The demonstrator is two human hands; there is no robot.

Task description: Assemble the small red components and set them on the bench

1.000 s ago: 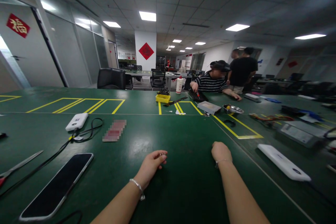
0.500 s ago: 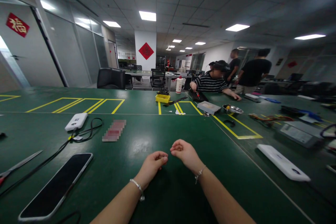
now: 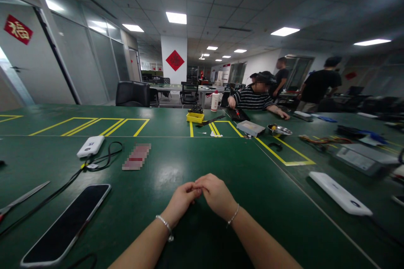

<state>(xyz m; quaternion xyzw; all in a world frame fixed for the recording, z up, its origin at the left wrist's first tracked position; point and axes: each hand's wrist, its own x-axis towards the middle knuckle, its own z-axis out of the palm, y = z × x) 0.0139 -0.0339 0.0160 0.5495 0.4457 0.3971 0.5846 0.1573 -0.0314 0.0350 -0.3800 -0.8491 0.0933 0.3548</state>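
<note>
My left hand (image 3: 183, 201) is over the green tabletop (image 3: 252, 227), its fingers curled and the thumb pressed against them. From the right, my right hand (image 3: 217, 191) meets it, fingers bent and fingertips touching those of the left. Anything between the fingers is hidden or too small to make out. A thin silver bracelet sits on each wrist. Nearest on the left lies a dark-screened phone (image 3: 67, 222) in a pale case. Beyond it is a pixelated reddish rectangular slip (image 3: 136, 156), lying flat.
On the left are scissors (image 3: 23, 198) and a white power bank (image 3: 91, 146) with a black cable. To the right lie another white device (image 3: 339, 193) and a grey metal box (image 3: 362, 159). Across the table are a yellow tray (image 3: 195, 117), a metal bowl (image 3: 280, 130) and a seated person (image 3: 252, 98).
My right hand has moved left and slightly down, so its fingertips now touch my left hand, which has barely moved. A standing person in the background has shifted right.
</note>
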